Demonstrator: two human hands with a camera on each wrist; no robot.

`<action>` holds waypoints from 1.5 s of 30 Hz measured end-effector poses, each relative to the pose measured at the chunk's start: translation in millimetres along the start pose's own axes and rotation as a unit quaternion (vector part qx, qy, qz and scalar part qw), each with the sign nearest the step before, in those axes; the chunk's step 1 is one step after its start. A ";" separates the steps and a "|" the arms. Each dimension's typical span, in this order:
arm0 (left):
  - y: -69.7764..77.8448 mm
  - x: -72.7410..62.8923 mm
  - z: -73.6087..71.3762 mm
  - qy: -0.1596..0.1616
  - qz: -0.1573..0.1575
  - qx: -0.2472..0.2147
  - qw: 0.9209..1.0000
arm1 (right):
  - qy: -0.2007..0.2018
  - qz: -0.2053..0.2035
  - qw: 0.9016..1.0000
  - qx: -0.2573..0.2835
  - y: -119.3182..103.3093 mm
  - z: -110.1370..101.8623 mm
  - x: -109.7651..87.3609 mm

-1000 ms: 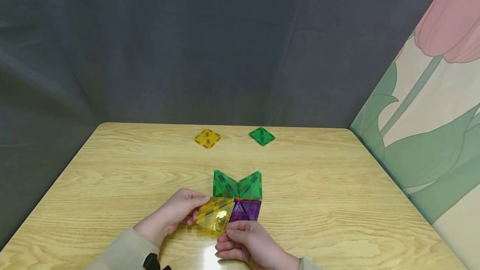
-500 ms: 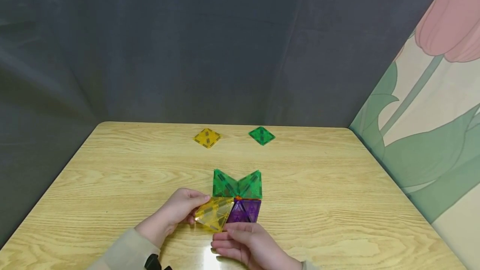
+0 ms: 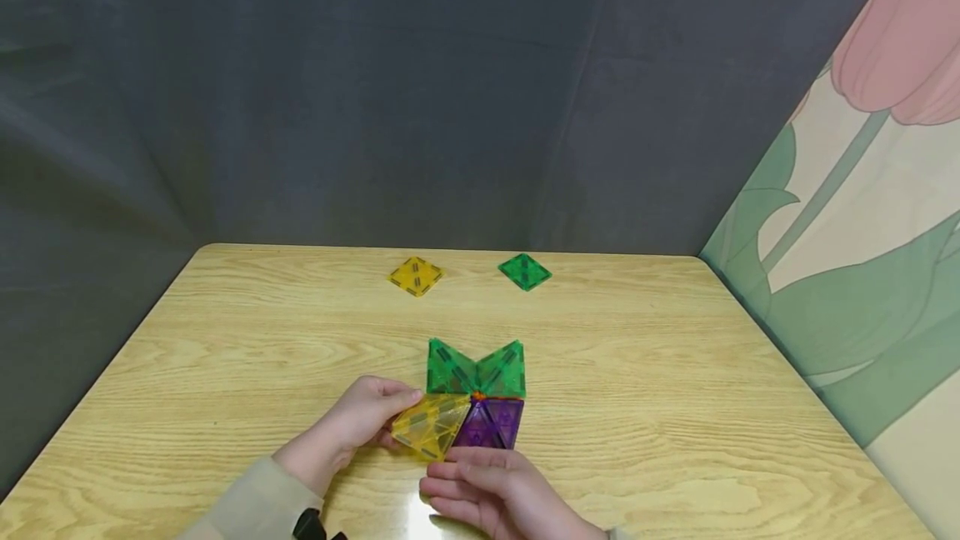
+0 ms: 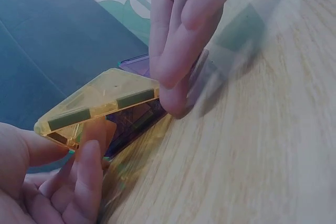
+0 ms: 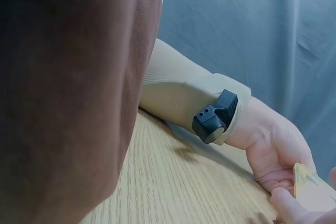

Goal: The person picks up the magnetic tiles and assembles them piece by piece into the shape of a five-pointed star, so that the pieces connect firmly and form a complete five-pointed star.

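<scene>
In front of me lies a group of see-through magnetic tiles: green tiles [image 3: 500, 369] on the far side, purple tiles [image 3: 491, 423] at the near right. A yellow magnetic tile [image 3: 431, 427] forms its near left part and is raised at a slant above the table in the left wrist view. My left hand [image 3: 360, 417] pinches its left corner, thumb over it and fingers beneath. My right hand [image 3: 502, 490] has its fingers extended, fingertips right at the tile's near corner, beside the purple tiles. The right palm partly hides the purple tiles in the left wrist view.
Toward the back of the wooden table [image 3: 645, 340] lie a yellow diamond of tiles [image 3: 416, 276] and a green one [image 3: 525, 272]. A dark curtain [image 3: 450, 107] hangs behind, and a flower-patterned panel [image 3: 862, 273] runs along the right edge.
The yellow tile has changed its tilt slightly, its near corner drawing in. My right fingers have shifted a little left and straightened at that corner. The left hand keeps its pinch.
</scene>
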State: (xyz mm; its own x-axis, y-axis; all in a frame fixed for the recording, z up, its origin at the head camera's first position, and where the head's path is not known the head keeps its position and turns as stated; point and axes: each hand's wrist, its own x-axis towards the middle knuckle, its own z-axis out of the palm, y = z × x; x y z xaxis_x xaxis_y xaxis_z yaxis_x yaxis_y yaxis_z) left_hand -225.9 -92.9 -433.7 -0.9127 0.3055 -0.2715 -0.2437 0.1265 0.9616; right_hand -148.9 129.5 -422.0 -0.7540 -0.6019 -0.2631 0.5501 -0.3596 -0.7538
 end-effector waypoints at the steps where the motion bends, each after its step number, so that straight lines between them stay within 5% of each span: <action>1: -0.1 0.4 0.7 0.004 -0.001 0.003 1.000 | -0.003 0.000 1.000 0.002 0.0 -0.4 -0.1; 7: -0.5 0.6 4.5 0.033 -0.010 0.024 0.999 | -0.007 -0.006 1.000 0.005 0.2 -2.9 -0.3; 13: -2.1 0.2 3.6 0.022 -0.005 0.008 1.000 | -0.015 -0.001 1.000 -0.003 -0.7 -4.1 -0.5; 19: -0.7 -1.5 2.0 0.006 -0.001 -0.017 1.000 | -0.032 0.006 0.996 -0.077 -10.3 -8.2 -8.5; 22: 0.4 -1.0 0.2 0.011 -0.011 -0.021 1.000 | -0.038 -0.023 0.991 -0.124 -27.9 -15.2 -16.0; 28: 4.7 -2.2 -6.3 0.012 -0.004 -0.041 0.999 | 0.076 -0.119 0.977 -0.159 -73.0 -38.9 -26.3; 33: 11.7 -5.0 -9.8 0.003 0.012 -0.063 0.998 | 0.191 -0.137 0.959 -0.160 -93.5 -55.9 -21.8; 45: 10.0 12.0 -19.0 -0.033 0.031 -0.079 0.996 | 0.243 -0.126 0.942 -0.193 -104.9 -93.0 17.5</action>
State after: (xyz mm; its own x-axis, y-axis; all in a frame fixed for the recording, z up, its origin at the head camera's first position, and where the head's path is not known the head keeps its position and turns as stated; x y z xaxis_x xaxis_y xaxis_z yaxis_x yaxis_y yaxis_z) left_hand -245.5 -105.9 -426.5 -0.9055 0.3697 -0.2084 -0.2406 -0.0428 0.9697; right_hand -253.2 223.0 -403.6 -0.9700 -0.1020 -0.2209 0.2312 -0.1040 -0.9673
